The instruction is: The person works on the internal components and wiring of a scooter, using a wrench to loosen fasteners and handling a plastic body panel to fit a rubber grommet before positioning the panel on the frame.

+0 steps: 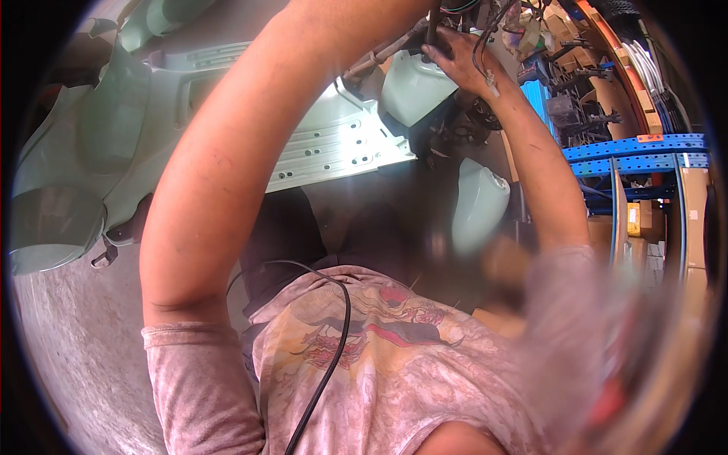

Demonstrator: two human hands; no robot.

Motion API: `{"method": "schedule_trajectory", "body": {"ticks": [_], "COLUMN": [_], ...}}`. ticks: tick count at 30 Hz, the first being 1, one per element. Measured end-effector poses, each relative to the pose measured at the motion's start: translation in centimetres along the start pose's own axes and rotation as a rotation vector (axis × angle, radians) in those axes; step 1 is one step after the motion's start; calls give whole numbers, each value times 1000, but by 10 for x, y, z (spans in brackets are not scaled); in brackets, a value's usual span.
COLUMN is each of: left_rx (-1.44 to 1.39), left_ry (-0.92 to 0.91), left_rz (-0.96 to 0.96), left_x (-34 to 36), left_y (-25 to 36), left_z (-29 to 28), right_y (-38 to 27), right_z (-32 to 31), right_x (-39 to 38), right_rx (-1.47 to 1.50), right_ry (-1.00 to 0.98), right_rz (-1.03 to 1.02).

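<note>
My left forearm [220,174] reaches up past the top edge, so my left hand is out of view. My right hand [459,57] is at the top centre, fingers curled on a dark upright tube [434,23] among black cables [489,34]. Just below it is a pale green curved body part [413,87]. The pale green scooter floor panel [353,148] lies behind my left arm, joined to larger green bodywork [114,136] on the left.
A loose green panel [478,205] lies below my right arm. Blue metal racking [637,159] with cardboard boxes [643,220] and dark parts lines the right side. Concrete floor [76,318] shows at lower left. A black cable [341,334] crosses my shirt.
</note>
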State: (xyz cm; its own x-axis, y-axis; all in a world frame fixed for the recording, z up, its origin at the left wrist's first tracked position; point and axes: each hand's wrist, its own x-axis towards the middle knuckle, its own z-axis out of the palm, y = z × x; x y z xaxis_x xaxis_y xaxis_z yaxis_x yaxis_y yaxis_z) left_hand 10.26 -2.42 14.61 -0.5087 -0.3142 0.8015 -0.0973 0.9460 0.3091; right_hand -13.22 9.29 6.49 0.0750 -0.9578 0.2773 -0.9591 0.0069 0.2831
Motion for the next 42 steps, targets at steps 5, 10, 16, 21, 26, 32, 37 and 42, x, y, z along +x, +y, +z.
{"method": "schedule_trajectory", "body": {"ticks": [5, 10, 16, 21, 26, 32, 37, 42], "left_rx": [-28, -125, 110, 212, 74, -108, -285, -130], "left_ry": [134, 138, 260, -34, -159, -383, -698, -726], "left_rz": [176, 266, -75, -415, -395, -391, -427, -12], "left_x": [-1, -8, -11, 4, 15, 26, 39, 40], "left_y": [-23, -32, -18, -10, -10, -13, -13, -44], "left_z": [3, 5, 11, -21, -29, -36, -41, -29], "right_y": [2, -3, -10, -16, -17, -18, -6, -22], "right_z": [12, 19, 24, 26, 29, 37, 43, 29], "right_x": [3, 3, 7, 6, 7, 8, -1, -4], "right_rx": [32, 113, 211, 332, 300, 240, 176, 84], "right_ry": [116, 108, 148, 215, 221, 216, 238, 205], "right_rz": [3, 140, 241, 260, 251, 252, 226, 253]}}
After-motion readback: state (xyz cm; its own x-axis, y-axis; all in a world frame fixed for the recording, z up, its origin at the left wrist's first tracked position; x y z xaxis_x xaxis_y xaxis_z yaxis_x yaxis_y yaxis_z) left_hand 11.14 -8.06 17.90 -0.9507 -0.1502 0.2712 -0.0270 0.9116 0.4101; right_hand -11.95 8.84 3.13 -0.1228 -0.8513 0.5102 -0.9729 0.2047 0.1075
